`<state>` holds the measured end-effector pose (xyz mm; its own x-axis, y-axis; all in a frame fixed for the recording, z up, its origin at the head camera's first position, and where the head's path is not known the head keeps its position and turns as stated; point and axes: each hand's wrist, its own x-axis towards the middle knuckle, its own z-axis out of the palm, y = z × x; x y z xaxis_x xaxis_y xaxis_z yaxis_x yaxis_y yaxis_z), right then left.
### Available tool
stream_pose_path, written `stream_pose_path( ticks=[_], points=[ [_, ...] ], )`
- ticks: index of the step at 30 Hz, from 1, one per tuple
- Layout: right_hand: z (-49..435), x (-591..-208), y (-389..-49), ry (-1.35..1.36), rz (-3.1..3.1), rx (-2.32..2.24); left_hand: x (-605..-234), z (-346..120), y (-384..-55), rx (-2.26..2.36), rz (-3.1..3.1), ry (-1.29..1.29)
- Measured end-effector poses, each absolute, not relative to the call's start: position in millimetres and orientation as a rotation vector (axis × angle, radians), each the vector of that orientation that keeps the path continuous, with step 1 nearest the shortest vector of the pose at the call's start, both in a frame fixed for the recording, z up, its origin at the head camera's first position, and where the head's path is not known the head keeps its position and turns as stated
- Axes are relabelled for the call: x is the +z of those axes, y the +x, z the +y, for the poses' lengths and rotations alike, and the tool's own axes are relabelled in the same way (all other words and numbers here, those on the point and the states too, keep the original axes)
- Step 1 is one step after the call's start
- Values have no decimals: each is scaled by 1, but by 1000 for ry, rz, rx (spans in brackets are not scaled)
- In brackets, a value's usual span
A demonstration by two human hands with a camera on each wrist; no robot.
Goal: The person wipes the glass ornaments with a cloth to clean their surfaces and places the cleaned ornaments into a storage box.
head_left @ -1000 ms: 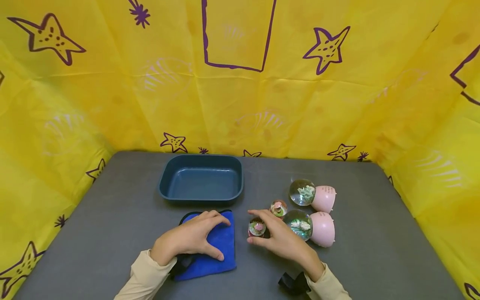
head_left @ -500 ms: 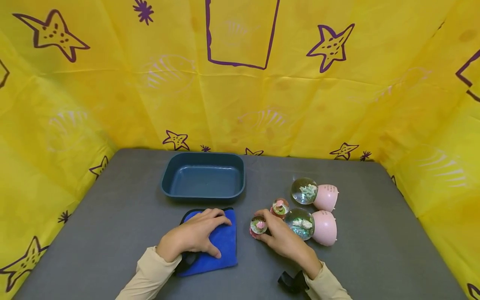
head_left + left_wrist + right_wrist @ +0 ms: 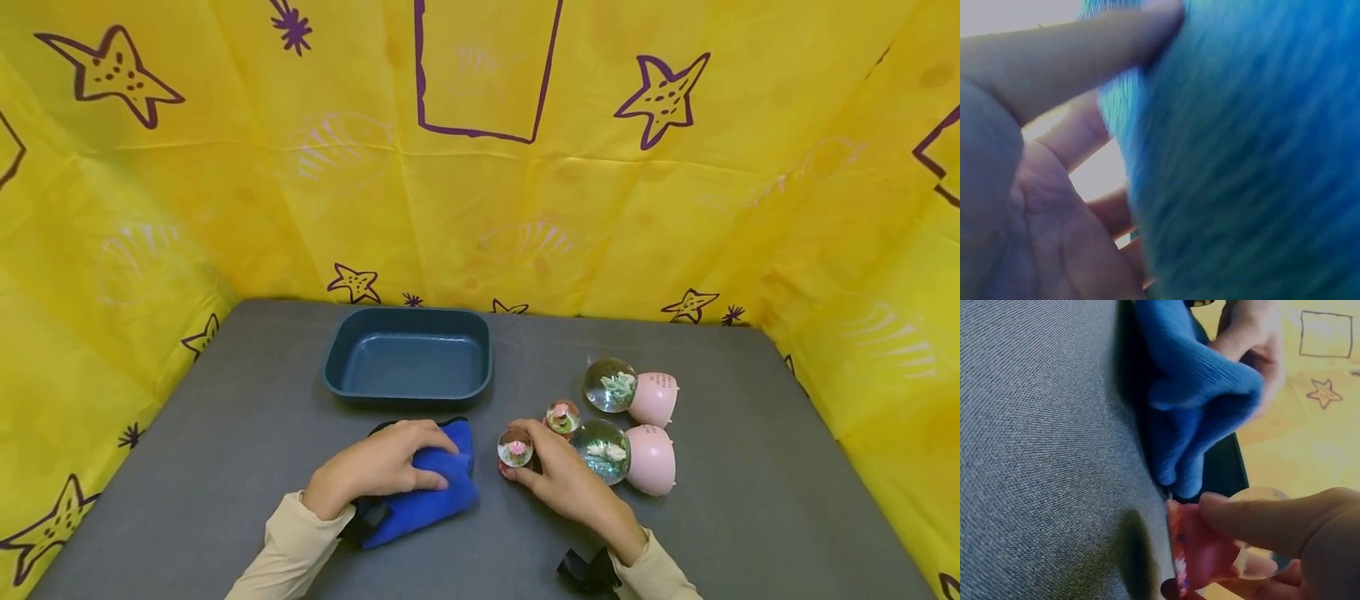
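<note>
Near the grey worktop (image 3: 225, 467), the right hand (image 3: 561, 475) pinches in its fingers a small clear, glassy globe with a pink base (image 3: 515, 450), probably slippery and fragile, best held by that base, while the left hand (image 3: 375, 467) pinches a likely soft, light, blue plush cloth (image 3: 433, 500).

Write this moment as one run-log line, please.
left hand: pinches blue cloth | right hand: grips small snow globe | tray: beyond cloth | another small globe: beside right hand
</note>
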<state>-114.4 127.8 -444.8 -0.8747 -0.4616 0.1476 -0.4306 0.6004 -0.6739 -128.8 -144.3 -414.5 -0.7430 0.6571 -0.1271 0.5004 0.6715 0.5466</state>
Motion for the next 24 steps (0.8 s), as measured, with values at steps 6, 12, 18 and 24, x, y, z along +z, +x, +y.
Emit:
stream_pose_path(
  ticks=[6, 12, 18, 24],
  points=[
    [128, -440, -113, -706, 2769, -1200, -416, -132, -119, 562, 2598, 838],
    [130, -436, -115, -740, 2776, -1270, -418, -126, -116, 484, 2721, 989],
    [135, -429, -115, -686, 2781, -1398, -416, -135, -124, 696, 2670, 968],
    [137, -423, -117, -617, 2734, -1554, -408, -143, -130, 1132, 2486, 861]
  ],
)
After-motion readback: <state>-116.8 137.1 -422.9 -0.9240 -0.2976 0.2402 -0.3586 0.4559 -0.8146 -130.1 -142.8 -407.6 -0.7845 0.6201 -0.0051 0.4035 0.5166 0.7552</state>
